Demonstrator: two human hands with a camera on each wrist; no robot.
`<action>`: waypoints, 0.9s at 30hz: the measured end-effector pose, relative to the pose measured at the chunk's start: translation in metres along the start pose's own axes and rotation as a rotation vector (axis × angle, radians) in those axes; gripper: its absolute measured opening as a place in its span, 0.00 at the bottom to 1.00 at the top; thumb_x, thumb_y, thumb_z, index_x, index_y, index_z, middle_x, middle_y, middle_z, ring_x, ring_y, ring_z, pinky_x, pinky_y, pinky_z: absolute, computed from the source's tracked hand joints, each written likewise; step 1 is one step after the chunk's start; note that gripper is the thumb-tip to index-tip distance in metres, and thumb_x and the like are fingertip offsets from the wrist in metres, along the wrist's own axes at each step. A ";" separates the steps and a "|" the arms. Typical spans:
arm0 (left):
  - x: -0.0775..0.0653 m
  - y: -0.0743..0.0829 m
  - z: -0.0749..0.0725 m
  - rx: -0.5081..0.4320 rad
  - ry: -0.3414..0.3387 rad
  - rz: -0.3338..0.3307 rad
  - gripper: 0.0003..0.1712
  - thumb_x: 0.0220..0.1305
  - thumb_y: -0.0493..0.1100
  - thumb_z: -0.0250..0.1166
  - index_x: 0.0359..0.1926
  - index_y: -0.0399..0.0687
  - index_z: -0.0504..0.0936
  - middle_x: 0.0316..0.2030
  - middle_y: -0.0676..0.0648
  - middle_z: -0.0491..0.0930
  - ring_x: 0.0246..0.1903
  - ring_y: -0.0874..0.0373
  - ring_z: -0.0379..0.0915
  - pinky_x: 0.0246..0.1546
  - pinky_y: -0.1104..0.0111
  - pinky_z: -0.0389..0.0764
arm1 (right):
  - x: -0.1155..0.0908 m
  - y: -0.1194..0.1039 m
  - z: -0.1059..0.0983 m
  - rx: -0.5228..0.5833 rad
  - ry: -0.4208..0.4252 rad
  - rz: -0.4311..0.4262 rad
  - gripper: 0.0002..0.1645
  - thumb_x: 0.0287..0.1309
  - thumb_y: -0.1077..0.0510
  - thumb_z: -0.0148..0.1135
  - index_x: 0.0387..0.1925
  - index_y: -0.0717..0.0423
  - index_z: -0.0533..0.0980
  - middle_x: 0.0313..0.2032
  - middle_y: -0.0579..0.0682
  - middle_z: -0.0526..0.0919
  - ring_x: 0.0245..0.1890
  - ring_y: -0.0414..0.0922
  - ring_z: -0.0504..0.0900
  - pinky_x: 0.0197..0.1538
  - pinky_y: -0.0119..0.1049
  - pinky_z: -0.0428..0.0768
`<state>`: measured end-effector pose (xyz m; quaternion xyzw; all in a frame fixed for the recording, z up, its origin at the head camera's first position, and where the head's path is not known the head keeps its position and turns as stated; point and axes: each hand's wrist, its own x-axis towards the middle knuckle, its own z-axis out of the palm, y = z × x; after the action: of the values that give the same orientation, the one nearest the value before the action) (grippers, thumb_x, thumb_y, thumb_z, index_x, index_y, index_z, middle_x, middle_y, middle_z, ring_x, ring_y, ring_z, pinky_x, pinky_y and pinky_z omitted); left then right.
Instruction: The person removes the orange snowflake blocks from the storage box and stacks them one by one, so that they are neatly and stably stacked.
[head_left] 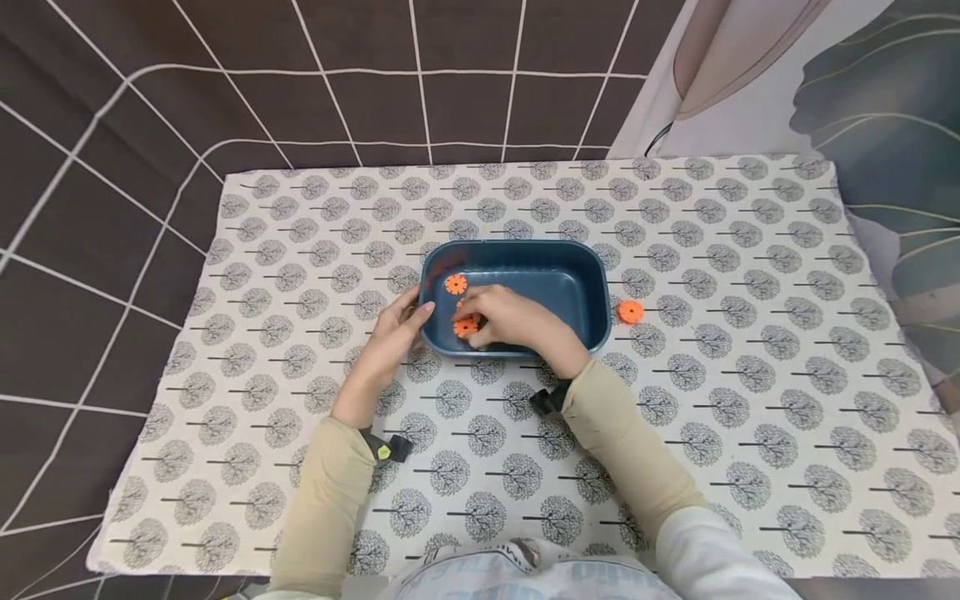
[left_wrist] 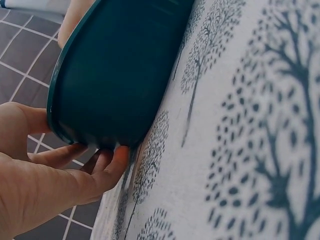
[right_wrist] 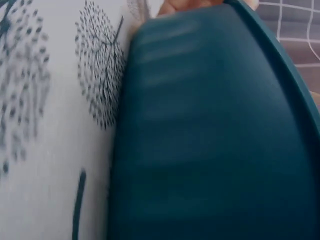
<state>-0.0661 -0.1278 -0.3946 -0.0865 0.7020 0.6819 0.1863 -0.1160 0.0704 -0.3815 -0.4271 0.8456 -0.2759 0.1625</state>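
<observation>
A dark blue rectangular tub [head_left: 525, 353] with rounded corners sits on the cloth. My left hand [head_left: 392, 335] holds its left end, thumb at the rim and fingers against the outer wall, as the left wrist view shows. Inside the tub, my right hand [head_left: 510, 317] reaches down at the left end and pinches a notched orange disc [head_left: 466, 328] between thumb and fingers. Just beyond it, another notched orange disc [head_left: 456, 284] lies on the tub's floor, with small orange bits partly hidden by the fingers. In the right wrist view the tub's outer wall [right_wrist: 210, 120] covers the right hand's work.
Outside the tub, close to its right end, an orange disc [head_left: 631, 312] rests on the tree-print tablecloth [head_left: 750, 433]. A dark curtain with white grid lines [head_left: 360, 108] hangs behind and to the left. Patterned fabric [head_left: 885, 125] hangs at the right.
</observation>
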 end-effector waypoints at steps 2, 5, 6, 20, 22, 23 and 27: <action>0.000 -0.002 0.001 -0.005 0.006 -0.001 0.33 0.70 0.45 0.52 0.71 0.48 0.53 0.67 0.45 0.60 0.62 0.53 0.63 0.60 0.63 0.70 | -0.010 0.004 -0.003 0.027 0.049 -0.022 0.22 0.42 0.63 0.64 0.45 0.61 0.81 0.42 0.53 0.81 0.40 0.44 0.78 0.45 0.34 0.79; 0.000 -0.005 0.003 -0.011 0.012 0.001 0.33 0.70 0.45 0.52 0.71 0.49 0.53 0.66 0.45 0.60 0.61 0.52 0.64 0.59 0.62 0.72 | -0.026 0.012 -0.008 0.037 0.118 -0.034 0.20 0.46 0.62 0.65 0.45 0.61 0.81 0.40 0.52 0.80 0.36 0.43 0.77 0.41 0.34 0.79; 0.001 -0.005 0.003 -0.014 0.014 0.003 0.32 0.70 0.45 0.52 0.71 0.49 0.53 0.66 0.45 0.60 0.61 0.52 0.64 0.59 0.62 0.72 | -0.032 0.014 -0.010 0.029 0.139 -0.030 0.19 0.47 0.61 0.65 0.45 0.62 0.81 0.40 0.52 0.79 0.35 0.43 0.76 0.39 0.34 0.79; 0.004 -0.004 0.000 -0.008 0.004 0.013 0.32 0.70 0.45 0.52 0.71 0.49 0.54 0.65 0.44 0.61 0.61 0.50 0.64 0.60 0.60 0.70 | -0.090 0.039 -0.034 -0.011 0.333 -0.001 0.19 0.46 0.65 0.68 0.44 0.63 0.81 0.39 0.54 0.79 0.34 0.47 0.77 0.33 0.40 0.80; 0.003 -0.003 0.000 -0.010 0.005 0.013 0.32 0.70 0.45 0.52 0.71 0.49 0.54 0.65 0.44 0.61 0.61 0.50 0.64 0.60 0.60 0.70 | -0.098 0.042 -0.037 -0.019 0.354 0.010 0.20 0.44 0.66 0.69 0.43 0.64 0.81 0.40 0.55 0.79 0.36 0.48 0.78 0.36 0.41 0.81; 0.003 -0.003 0.000 -0.011 0.006 0.014 0.32 0.70 0.45 0.52 0.71 0.49 0.54 0.65 0.44 0.61 0.60 0.50 0.64 0.60 0.60 0.70 | -0.102 0.044 -0.038 -0.027 0.366 0.014 0.20 0.43 0.66 0.69 0.43 0.63 0.81 0.40 0.55 0.79 0.36 0.47 0.78 0.36 0.40 0.81; 0.002 -0.002 0.001 -0.009 0.009 0.016 0.32 0.70 0.45 0.52 0.71 0.49 0.53 0.66 0.44 0.60 0.61 0.51 0.64 0.60 0.63 0.71 | -0.115 0.050 -0.042 -0.052 0.407 0.014 0.21 0.41 0.67 0.70 0.43 0.63 0.81 0.41 0.56 0.79 0.34 0.46 0.78 0.32 0.36 0.80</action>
<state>-0.0665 -0.1269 -0.3973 -0.0850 0.7006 0.6859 0.1773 -0.1020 0.2014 -0.3736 -0.3605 0.8708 -0.3336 -0.0209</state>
